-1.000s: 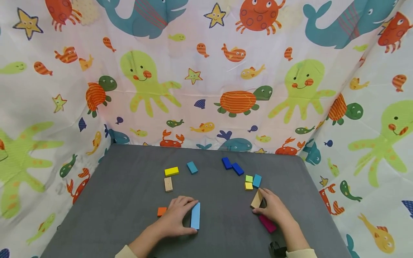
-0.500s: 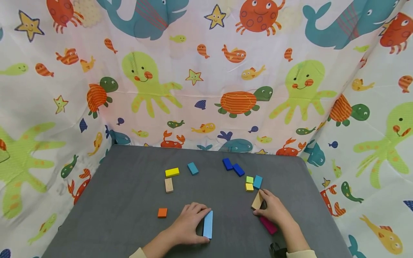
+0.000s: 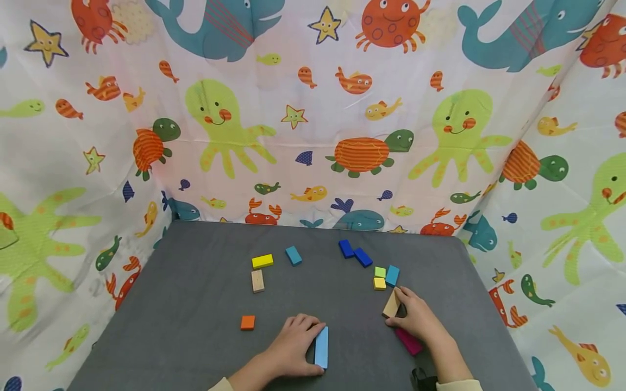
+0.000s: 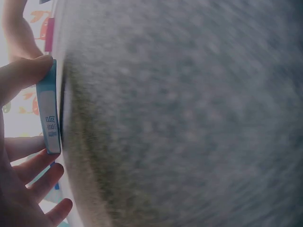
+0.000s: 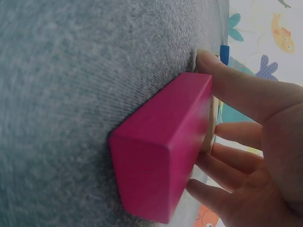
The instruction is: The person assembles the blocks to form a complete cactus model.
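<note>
Left hand (image 3: 297, 346) and right hand (image 3: 415, 315) are pinching one block each.
The left is holding the light-blue block (image 3: 321, 347) at its three o'clock; the right, a wooden block (image 3: 392, 303) at its ten. Slipping fingers there could be knocking the magenta block (image 3: 408, 341) at six or green cube (image 3: 380, 272) at eleven. Counting: two wooden blocks (image 3: 257, 281), two teal blocks (image 3: 293, 256), two dark-blue blocks (image 3: 363, 257), two yellow blocks (image 3: 262, 262); one light-blue, magenta, green, orange block (image 3: 248, 322) each.

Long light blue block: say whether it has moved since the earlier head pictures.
Yes. In the head view, the light blue block, held by the left hand, has moved right and down the picture, farther from the orange block.
</note>
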A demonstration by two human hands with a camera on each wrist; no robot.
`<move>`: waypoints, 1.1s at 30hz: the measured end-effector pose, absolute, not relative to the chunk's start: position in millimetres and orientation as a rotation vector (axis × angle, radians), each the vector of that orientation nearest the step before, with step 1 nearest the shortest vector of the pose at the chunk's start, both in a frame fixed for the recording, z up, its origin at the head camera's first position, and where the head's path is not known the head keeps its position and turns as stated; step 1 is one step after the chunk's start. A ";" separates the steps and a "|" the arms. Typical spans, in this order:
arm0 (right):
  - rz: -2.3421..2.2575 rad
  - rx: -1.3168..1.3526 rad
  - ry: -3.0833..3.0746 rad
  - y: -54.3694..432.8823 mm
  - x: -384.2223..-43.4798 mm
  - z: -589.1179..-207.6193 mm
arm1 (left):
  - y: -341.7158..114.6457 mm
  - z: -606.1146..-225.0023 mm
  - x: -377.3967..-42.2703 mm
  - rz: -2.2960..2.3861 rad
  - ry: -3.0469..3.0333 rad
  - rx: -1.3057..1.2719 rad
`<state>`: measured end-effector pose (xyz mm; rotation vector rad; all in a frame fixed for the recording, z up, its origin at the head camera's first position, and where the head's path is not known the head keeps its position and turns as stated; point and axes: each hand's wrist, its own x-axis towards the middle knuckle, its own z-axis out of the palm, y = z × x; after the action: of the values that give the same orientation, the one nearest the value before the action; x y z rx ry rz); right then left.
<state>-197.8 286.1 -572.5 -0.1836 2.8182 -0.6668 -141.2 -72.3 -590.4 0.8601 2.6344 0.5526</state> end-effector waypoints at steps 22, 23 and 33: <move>-0.764 -0.304 2.940 272.4 -188.3 -543.4 | -82.4 -599.6 -132.8 0.658 2.595 0.683; -0.766 -0.324 2.938 268.8 -189.3 -542.3 | -82.5 -599.1 -132.3 0.661 2.592 0.678; -0.791 -0.485 2.875 233.9 -201.1 -540.6 | -83.8 -596.1 -127.3 0.711 2.590 0.707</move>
<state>-201.1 233.9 -540.6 -0.4851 2.8748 -0.7915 -127.3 -83.8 -596.1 0.7066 2.5901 0.7114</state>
